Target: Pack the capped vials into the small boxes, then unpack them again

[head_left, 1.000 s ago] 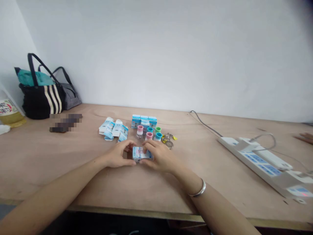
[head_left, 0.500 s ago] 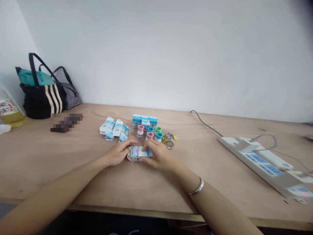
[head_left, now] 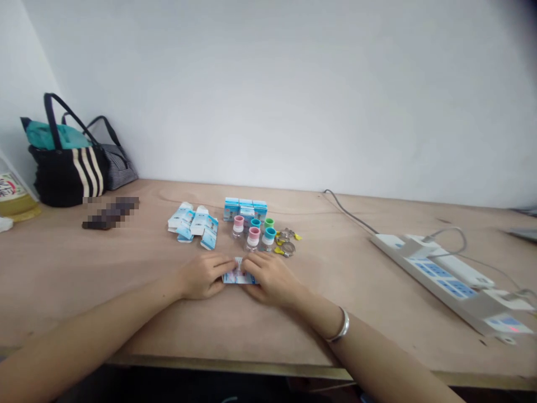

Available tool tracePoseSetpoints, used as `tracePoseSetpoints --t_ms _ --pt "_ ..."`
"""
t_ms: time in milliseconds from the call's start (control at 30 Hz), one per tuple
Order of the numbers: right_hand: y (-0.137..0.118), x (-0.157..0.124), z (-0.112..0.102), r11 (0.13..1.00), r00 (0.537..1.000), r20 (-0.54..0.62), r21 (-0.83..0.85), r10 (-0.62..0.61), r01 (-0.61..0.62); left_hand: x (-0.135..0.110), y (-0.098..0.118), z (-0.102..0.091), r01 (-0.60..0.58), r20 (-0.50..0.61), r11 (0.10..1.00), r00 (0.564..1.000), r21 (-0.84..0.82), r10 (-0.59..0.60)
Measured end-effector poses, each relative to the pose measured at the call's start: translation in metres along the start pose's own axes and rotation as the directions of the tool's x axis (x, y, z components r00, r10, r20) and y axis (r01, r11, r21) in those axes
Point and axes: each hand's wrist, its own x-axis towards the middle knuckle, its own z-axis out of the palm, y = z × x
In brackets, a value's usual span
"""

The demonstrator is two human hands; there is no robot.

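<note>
A small blue-and-white printed carton [head_left: 239,274] lies between my hands, low over the table. My left hand [head_left: 205,274] is closed on its left end, and my right hand [head_left: 271,277] grips the right end; fingers cover both ends. Just beyond stand several small clear bottles with coloured caps, among them a pink-capped bottle [head_left: 253,238] and a blue-capped bottle [head_left: 269,238]. Metal hose clamps [head_left: 287,248] with yellow tabs lie to their right. Behind the bottles is a row of closed cartons [head_left: 232,209]. Flattened or open cartons [head_left: 199,221] rest to the left.
A white power strip [head_left: 444,280] with plugs and a cable runs along the right side. At the back left are a black striped bag [head_left: 69,173], a grey bag [head_left: 119,165] and a bottle of yellow liquid [head_left: 17,204]. A dark, pixelated object [head_left: 109,214] lies in front of them.
Both hands have come nearer to me with the carton. My left hand has closed onto its left end, where an open flap showed before. The view has shifted slightly.
</note>
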Motion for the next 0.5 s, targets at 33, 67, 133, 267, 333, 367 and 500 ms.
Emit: tracePoseSetpoints --t_ms 33,67,133,267,333,367,500 --pt "-0.001 -0.002 0.0 1.0 0.999 0.026 0.002 -0.021 0.021 -0.002 -0.002 0.005 -0.018 0.018 1.0 1.0 0.008 0.018" --pt "-0.002 -0.004 -0.001 0.999 0.998 0.052 0.013 -0.035 0.035 -0.003 -0.004 0.008 -0.032 0.03 0.999 0.999 0.009 0.032" --pt "-0.001 -0.006 -0.004 0.997 0.995 0.088 0.063 -0.051 0.046 -0.005 -0.007 0.011 -0.047 0.042 0.999 0.998 -0.007 0.047" --pt "0.007 -0.004 -0.013 0.961 1.0 0.021 0.276 -0.008 0.002 0.0 -0.005 0.003 0.026 -0.026 0.997 0.999 -0.071 -0.028" --pt "0.012 -0.001 -0.016 0.926 0.988 -0.104 0.371 0.116 -0.069 0.005 -0.001 -0.004 0.109 -0.122 0.985 0.985 -0.134 -0.126" --pt "0.014 0.001 -0.016 0.909 0.968 -0.164 0.402 0.192 -0.112 0.009 0.0 -0.006 0.147 -0.166 0.974 0.971 -0.171 -0.175" --pt "0.017 0.004 -0.011 0.868 0.918 -0.171 0.424 0.358 -0.26 0.017 0.001 -0.006 0.216 -0.194 0.938 0.942 -0.271 -0.273"
